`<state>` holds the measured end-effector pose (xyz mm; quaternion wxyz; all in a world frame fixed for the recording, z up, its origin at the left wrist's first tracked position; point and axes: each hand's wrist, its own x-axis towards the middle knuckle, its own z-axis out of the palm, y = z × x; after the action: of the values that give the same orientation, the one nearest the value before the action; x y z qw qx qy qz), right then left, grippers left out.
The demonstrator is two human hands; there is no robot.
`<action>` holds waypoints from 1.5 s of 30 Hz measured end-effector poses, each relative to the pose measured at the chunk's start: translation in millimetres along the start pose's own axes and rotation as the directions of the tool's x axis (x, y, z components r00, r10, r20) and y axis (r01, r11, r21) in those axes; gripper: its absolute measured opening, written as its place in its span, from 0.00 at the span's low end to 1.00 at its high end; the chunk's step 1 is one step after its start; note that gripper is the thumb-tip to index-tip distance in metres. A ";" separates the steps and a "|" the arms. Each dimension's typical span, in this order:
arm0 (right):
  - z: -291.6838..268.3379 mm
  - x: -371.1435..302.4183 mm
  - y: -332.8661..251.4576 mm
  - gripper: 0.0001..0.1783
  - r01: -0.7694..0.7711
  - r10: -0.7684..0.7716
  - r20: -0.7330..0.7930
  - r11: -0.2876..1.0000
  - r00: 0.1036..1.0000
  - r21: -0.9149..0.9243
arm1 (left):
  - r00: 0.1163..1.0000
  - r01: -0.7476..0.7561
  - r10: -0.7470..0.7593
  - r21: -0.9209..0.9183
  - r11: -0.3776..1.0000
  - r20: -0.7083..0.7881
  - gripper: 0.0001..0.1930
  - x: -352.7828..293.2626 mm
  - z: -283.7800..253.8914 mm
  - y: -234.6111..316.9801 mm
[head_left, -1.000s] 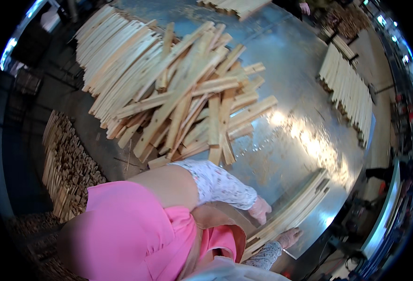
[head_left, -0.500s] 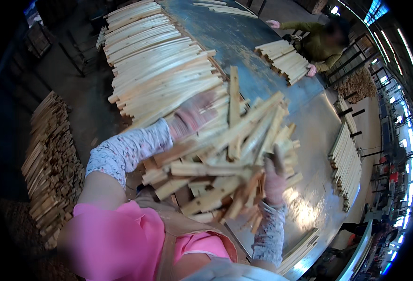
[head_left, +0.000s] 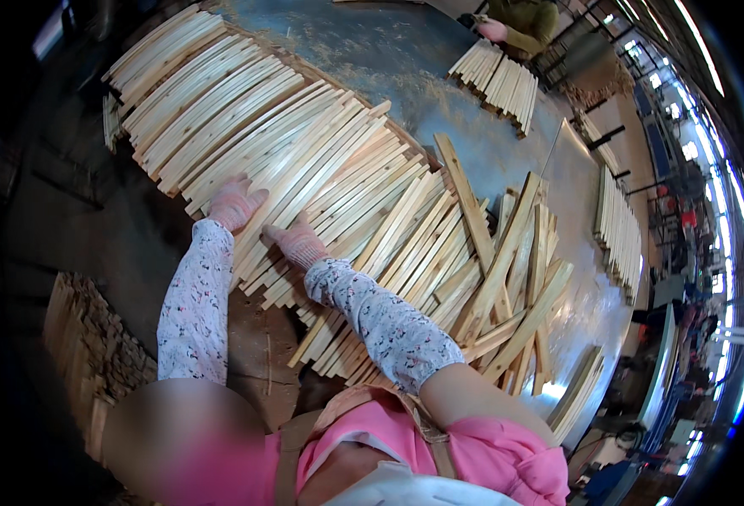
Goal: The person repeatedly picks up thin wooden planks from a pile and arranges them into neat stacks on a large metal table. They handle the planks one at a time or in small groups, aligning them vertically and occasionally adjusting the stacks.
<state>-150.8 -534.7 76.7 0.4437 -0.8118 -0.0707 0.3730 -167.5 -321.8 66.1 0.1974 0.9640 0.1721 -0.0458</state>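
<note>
Many pale wooden strips (head_left: pixel 304 148) lie side by side in a long row along the near edge of the metal table. My left hand (head_left: pixel 235 204), in a pink glove, rests on the strips' near ends with thumb and fingers apart. Just right of it, my right hand (head_left: pixel 299 242), gloved alike, touches the near ends with its fingers spread. A short stretch of strips separates the two hands. To the right of my right arm, looser strips (head_left: pixel 507 261) lie crossed at various angles over the row's right end.
Across the metal table (head_left: pixel 363 51), a co-worker's gloved hand (head_left: pixel 492 29) is beside a group of strips (head_left: pixel 498 80). More strips line the table's right edge (head_left: pixel 617 232) and near right corner (head_left: pixel 576 395). A stack of wood (head_left: pixel 89 354) stands on the floor at left.
Both my hands have moved left from the jumbled strips to the row's near ends. The jumbled strips have spread out, many now lying in line with the row. My view has shifted.
</note>
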 end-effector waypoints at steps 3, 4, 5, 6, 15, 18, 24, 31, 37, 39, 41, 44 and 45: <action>-7.1 0.2 10.0 0.55 0.060 -0.054 -0.058 0.994 0.997 0.093 | 0.987 0.047 -0.012 -0.215 0.975 0.160 0.41 5.1 -10.4 18.9; -17.1 -7.2 9.2 0.54 0.034 -0.027 -0.066 0.994 0.997 0.100 | 0.995 0.028 0.000 -0.263 0.964 0.104 0.34 -4.6 -24.8 41.8; -27.3 -24.4 3.2 0.53 0.010 -0.004 -0.063 0.994 0.998 0.106 | 0.992 0.043 -0.017 -0.218 0.975 0.121 0.32 -9.5 -39.3 50.9; -44.4 -57.8 -25.5 0.54 -0.028 0.029 -0.081 0.999 0.996 0.014 | 0.983 0.013 0.043 -0.304 0.952 0.176 0.33 -17.0 -57.6 56.8; -238.1 -218.7 38.3 0.55 0.384 -0.341 -0.539 0.923 0.770 -0.035 | 0.878 -0.271 0.478 -0.842 0.466 -0.017 0.25 -39.9 -44.3 273.6; -338.6 -329.2 97.9 0.57 0.291 -0.287 -0.659 0.951 0.695 -0.108 | 0.788 -0.479 0.588 -0.780 0.401 -0.182 0.25 -92.0 -8.3 428.8; -487.7 -484.5 345.7 0.50 0.371 -0.174 -0.878 0.929 0.446 0.004 | 0.584 -0.669 0.792 -0.658 0.346 -0.177 0.27 -265.8 116.5 720.3; -543.8 -646.1 621.7 0.46 -0.134 0.279 -0.802 0.960 0.529 0.245 | 0.598 -0.372 0.711 -0.659 0.654 0.369 0.31 -433.2 357.8 872.7; -508.5 -687.0 690.9 0.44 -0.637 0.644 -0.567 0.729 0.513 0.251 | 0.512 -0.535 0.512 -0.210 0.818 0.690 0.39 -482.5 497.7 886.4; -505.1 -696.4 689.1 0.46 -0.620 0.678 -0.547 0.713 0.491 0.328 | 0.495 -0.423 0.453 -0.249 0.871 0.741 0.39 -486.4 496.0 897.7; -506.4 -700.5 698.6 0.40 -0.617 0.657 -0.574 0.725 0.488 0.305 | 0.492 -0.452 0.486 -0.266 0.852 0.722 0.36 -497.5 491.2 906.5; -517.6 -702.1 723.6 0.38 -0.618 0.640 -0.597 0.733 0.484 0.284 | 0.405 -0.410 0.563 -0.407 0.816 0.721 0.35 -495.4 497.2 926.0; -528.0 -700.7 720.4 0.37 -0.608 0.633 -0.593 0.742 0.497 0.282 | 0.365 -0.385 0.599 -0.470 0.794 0.713 0.35 -495.1 493.4 933.4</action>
<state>-452.3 -1629.2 73.1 0.2894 -0.8503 0.3922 0.1987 -314.6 -1478.0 31.3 0.3654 0.7967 -0.2378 -0.4186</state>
